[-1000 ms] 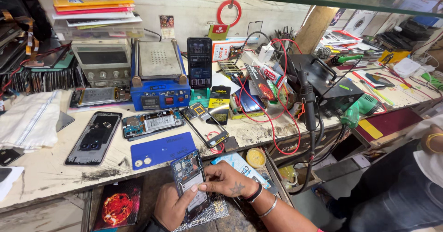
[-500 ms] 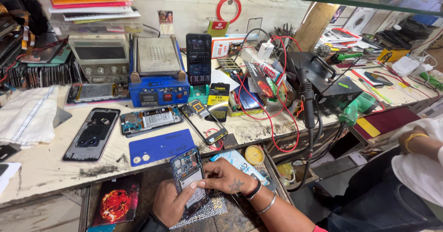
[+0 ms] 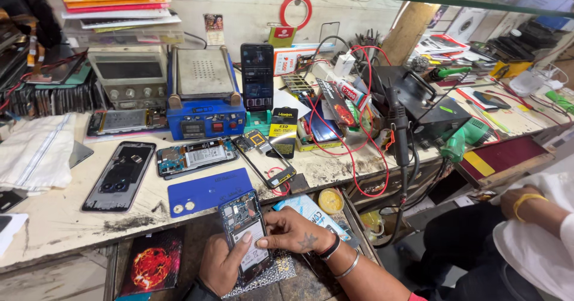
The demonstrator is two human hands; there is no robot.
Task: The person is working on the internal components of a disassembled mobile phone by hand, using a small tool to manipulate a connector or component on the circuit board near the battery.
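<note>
An opened phone (image 3: pixel 246 229) with its back off, circuit board and battery showing, stands tilted over the pulled-out drawer. My left hand (image 3: pixel 220 265) grips its lower left edge from below. My right hand (image 3: pixel 293 230) rests on its right side, fingertips on the battery area. Just above them on the bench lies a blue back cover (image 3: pixel 209 191). A patterned silver pad (image 3: pixel 263 277) lies under the phone.
The worn workbench (image 3: pixel 54 223) holds a black phone frame (image 3: pixel 119 175), another opened phone (image 3: pixel 196 156), a blue heating machine (image 3: pixel 204 93), an upright phone (image 3: pixel 257 76), red wires and a black power unit (image 3: pixel 412 97). Another person's arm (image 3: pixel 532 217) sits at the right.
The camera has shifted slightly. Both hands stay on the opened phone, with the right fingers shifting a little on its right side.
</note>
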